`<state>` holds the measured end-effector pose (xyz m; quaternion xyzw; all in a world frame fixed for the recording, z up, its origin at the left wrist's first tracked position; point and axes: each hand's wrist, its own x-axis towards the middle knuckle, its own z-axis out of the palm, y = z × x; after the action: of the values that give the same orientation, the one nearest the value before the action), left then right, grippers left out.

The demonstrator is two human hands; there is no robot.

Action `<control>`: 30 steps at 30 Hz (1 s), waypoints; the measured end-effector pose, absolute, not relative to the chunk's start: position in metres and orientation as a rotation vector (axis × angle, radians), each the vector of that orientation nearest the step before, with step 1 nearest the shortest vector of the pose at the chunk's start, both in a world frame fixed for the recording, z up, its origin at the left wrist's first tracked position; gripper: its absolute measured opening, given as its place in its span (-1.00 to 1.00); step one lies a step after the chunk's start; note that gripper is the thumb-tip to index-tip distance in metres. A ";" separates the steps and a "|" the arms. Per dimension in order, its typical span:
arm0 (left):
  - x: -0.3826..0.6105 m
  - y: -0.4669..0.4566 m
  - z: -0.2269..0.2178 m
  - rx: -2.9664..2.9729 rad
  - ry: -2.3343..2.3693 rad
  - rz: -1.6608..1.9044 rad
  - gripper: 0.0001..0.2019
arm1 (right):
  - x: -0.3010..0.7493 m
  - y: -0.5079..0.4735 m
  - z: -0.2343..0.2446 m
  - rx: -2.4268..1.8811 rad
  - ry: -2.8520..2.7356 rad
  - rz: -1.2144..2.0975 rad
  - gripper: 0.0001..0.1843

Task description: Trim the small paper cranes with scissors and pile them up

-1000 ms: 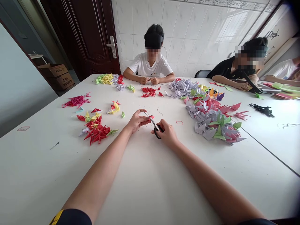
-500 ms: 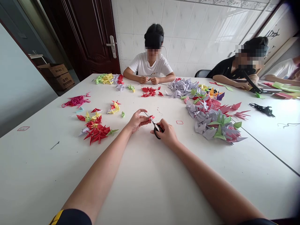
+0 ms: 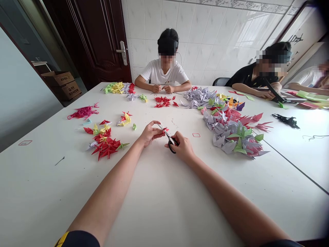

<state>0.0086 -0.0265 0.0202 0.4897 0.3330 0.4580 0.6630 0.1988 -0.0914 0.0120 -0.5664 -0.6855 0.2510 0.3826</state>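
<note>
My right hand (image 3: 182,145) is closed on black-handled scissors (image 3: 170,141), which point up and left across the table. The blades reach my left hand (image 3: 151,133), whose fingers pinch a small red paper crane (image 3: 165,130). Where exactly the blades meet the paper is too small to tell. To the left of my left hand lies a heap of red and yellow paper cranes (image 3: 106,147). A small green crane (image 3: 134,126) rests alone close by. Past my right hand is a large pile of grey, pink and green cranes (image 3: 235,132).
Across the white table (image 3: 159,206) sits a person in a white shirt (image 3: 166,71), hands together near red cranes (image 3: 163,102). Another person in black (image 3: 244,77) leans over a black paper cutter (image 3: 276,91) at right. Pink cords (image 3: 83,112) lie left, black cords (image 3: 286,120) right.
Both of my hands hold nearly the same place, with the scissors still at the red crane. The person in black has moved the cutter's arm slightly. The view has shifted a little.
</note>
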 end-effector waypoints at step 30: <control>0.007 -0.015 0.014 0.866 0.846 1.507 -0.71 | 0.203 -0.090 0.002 -1.376 -1.686 0.698 -0.83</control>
<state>0.0074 -0.0148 0.0144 0.3688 0.3600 0.6414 0.5682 0.2029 -0.0897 0.0024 -0.5477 -0.6710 0.2779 0.4154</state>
